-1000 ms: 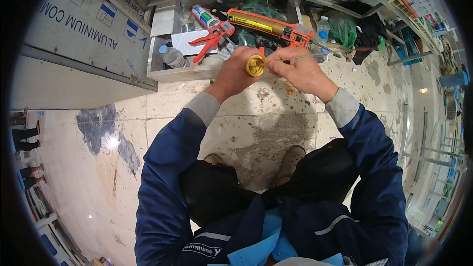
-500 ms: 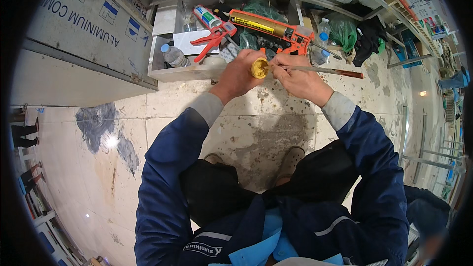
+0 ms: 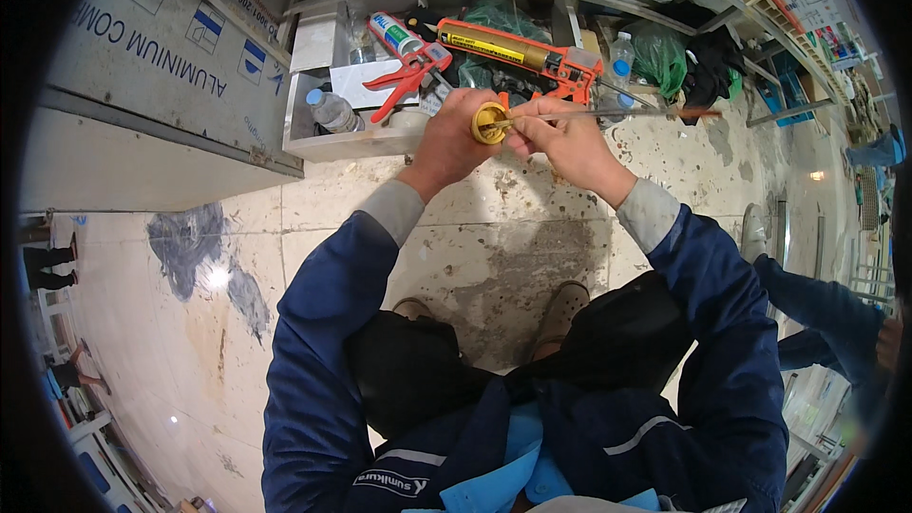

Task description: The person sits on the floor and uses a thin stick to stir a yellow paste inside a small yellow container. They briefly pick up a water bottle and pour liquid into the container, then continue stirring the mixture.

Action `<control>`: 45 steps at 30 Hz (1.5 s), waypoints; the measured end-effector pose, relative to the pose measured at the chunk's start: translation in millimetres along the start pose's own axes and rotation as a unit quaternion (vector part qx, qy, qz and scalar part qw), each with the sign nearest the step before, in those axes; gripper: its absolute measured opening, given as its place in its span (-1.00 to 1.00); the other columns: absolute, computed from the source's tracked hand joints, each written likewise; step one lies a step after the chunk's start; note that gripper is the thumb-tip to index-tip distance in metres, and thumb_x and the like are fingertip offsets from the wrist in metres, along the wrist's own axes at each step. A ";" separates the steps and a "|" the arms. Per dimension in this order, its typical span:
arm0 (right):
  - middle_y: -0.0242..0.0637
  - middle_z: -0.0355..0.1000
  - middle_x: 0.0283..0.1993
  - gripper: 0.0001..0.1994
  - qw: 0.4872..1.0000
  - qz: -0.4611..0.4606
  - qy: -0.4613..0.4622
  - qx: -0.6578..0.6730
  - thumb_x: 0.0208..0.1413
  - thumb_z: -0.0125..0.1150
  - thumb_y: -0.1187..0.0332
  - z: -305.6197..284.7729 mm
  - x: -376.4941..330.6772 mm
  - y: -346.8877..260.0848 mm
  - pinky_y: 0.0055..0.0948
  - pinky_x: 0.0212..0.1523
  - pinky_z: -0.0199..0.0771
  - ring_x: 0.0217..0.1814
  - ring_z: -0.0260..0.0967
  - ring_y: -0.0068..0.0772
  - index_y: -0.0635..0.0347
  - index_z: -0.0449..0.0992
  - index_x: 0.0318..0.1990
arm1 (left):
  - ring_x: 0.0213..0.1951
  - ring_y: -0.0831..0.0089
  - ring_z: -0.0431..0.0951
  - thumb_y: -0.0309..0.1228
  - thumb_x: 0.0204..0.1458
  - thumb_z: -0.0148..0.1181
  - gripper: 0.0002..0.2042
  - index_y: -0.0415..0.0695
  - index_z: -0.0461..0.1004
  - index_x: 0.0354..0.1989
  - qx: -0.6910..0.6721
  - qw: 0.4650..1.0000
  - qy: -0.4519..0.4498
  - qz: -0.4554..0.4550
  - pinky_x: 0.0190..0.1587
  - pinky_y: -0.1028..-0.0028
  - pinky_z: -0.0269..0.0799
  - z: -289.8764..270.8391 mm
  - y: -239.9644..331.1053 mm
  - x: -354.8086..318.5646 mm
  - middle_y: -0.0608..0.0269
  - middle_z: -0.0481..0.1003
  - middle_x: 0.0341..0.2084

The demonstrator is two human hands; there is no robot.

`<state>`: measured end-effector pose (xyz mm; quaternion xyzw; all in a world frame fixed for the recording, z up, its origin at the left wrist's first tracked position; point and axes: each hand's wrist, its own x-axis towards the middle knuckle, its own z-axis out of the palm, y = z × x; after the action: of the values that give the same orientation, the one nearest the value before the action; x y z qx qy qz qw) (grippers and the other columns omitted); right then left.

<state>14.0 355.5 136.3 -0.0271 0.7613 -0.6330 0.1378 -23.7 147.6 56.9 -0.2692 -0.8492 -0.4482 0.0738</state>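
Head view: left hand (image 3: 446, 142) has its fingers wrapped around a yellow round cap (image 3: 490, 122), held over the tiled floor (image 3: 313, 228) in front of the tool crate (image 3: 313, 138). Right hand (image 3: 560, 138) pinches a thin metal rod (image 3: 608, 114), tip poking into the cap's hole. I'd say keep the cap steady and the rod straight so it doesn't slip.

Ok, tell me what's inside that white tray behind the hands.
The white tray holds a clear plastic bottle with a blue cap, a red caulking gun and a sealant tube. The left hand covers its right end.
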 end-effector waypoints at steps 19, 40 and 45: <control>-0.20 0.64 -0.30 -0.82 0.967 -0.096 -0.034 -0.233 0.24 0.34 0.33 -15.2 -1.5 -2.9 -0.34 -0.16 0.58 -0.27 0.59 -0.37 0.26 0.69 -0.15 | 0.09 -0.02 0.58 -0.43 -0.03 0.54 -0.49 0.05 0.48 0.11 -0.023 0.999 -0.047 0.003 0.09 0.13 0.58 4.7 -4.2 -5.3 0.16 0.48 0.07; -0.24 0.52 -0.35 -0.73 0.962 -0.125 -0.122 -0.210 0.45 0.20 0.25 -21.4 -3.9 7.8 -0.30 -0.21 0.47 -0.29 0.45 -0.37 0.30 0.60 -0.22 | 0.10 0.01 0.50 -0.21 -0.04 0.54 -0.49 -0.06 0.55 0.09 -0.120 0.990 -0.012 0.076 0.22 0.09 0.40 20.1 -21.7 -8.9 0.06 0.55 -0.01; -0.36 0.52 -0.37 -0.85 0.985 -0.053 -0.061 -0.151 0.32 0.27 0.42 -22.6 6.5 9.0 -0.47 -0.29 0.43 -0.35 0.40 -0.60 0.35 0.67 -0.19 | 0.07 -0.09 0.52 -0.23 -0.03 0.54 -0.46 0.01 0.44 0.12 -0.077 0.995 -0.066 -0.014 0.10 0.06 0.48 15.7 -11.9 -13.2 0.01 0.43 0.01</control>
<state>3.4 377.5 130.0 -0.1266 0.8357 -0.5146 0.1441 -17.0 149.5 34.2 -0.2910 -0.8188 -0.4948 -0.0095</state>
